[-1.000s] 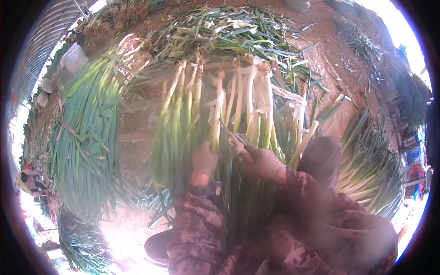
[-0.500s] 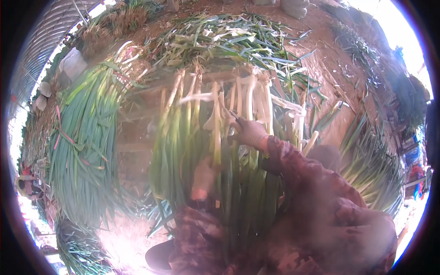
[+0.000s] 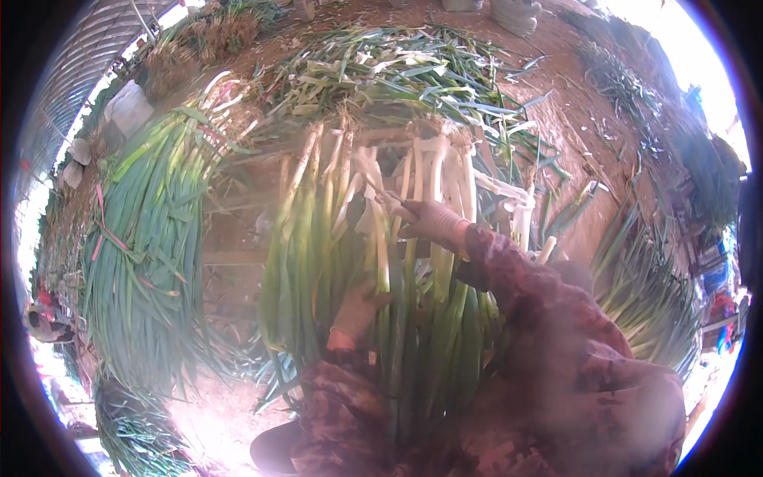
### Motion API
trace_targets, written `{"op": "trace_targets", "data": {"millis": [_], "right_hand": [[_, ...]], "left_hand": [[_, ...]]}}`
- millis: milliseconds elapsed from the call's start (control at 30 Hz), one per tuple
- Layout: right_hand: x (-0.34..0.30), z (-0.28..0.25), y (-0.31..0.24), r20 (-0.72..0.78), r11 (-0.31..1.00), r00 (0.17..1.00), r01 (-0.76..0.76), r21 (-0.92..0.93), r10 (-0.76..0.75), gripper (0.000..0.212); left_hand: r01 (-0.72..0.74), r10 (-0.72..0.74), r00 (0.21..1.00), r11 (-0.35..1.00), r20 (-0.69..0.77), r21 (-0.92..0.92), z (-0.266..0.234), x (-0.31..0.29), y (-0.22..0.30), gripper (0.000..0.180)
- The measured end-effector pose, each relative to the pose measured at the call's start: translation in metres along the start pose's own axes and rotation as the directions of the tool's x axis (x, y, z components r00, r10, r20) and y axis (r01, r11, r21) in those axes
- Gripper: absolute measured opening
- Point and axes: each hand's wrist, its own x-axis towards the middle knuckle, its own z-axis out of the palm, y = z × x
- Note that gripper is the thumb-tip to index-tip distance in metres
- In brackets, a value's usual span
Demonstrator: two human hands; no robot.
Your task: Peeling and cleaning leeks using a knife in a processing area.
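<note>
Long green onions point(image 3: 298, 262) lie side by side before me, white shanks and roots pointing away. My left hand point(image 3: 356, 312), gloved, is closed round the green part of one onion point(image 3: 380, 254). Its pale shank, with a loose strip of peel, rises in front of my right hand. My right hand point(image 3: 433, 224), also gloved, is closed on a thin small knife point(image 3: 391, 195), whose tip reaches toward that shank; haze blurs its outline. Right of it, several peeled white shanks point(image 3: 437, 171) stand close together, their roots still on.
A tied bundle of green onions point(image 3: 147, 230) lies at the left. Beyond the row is a heap of stripped leaves point(image 3: 373, 67) on brown soil. More onions point(image 3: 648, 294) lie at the right. A wooden slat point(image 3: 234, 257) shows under the row.
My right hand and the knife have shifted slightly left and toward me. The held onion's top now leans left, with peel hanging loose. My left hand still grips low on it.
</note>
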Motion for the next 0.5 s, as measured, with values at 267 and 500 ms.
{"op": "trace_targets", "data": {"millis": [267, 500], "right_hand": [[-0.028, -0.016, 0.004, -0.142, 0.988, 0.978, -0.155, 0.010, 0.154, 0.071], [-0.035, -0.022, 0.009, -0.155, 0.968, 0.957, -0.232, 0.098, 0.245, 0.074]], "left_hand": [[-0.004, -0.003, 0.999, 0.986, 0.042, 0.168, -0.008, 0.007, 0.003, 0.035], [0.042, 0.090, 0.981, 0.771, -0.174, 0.635, 0.020, 0.021, 0.024, 0.036]]}}
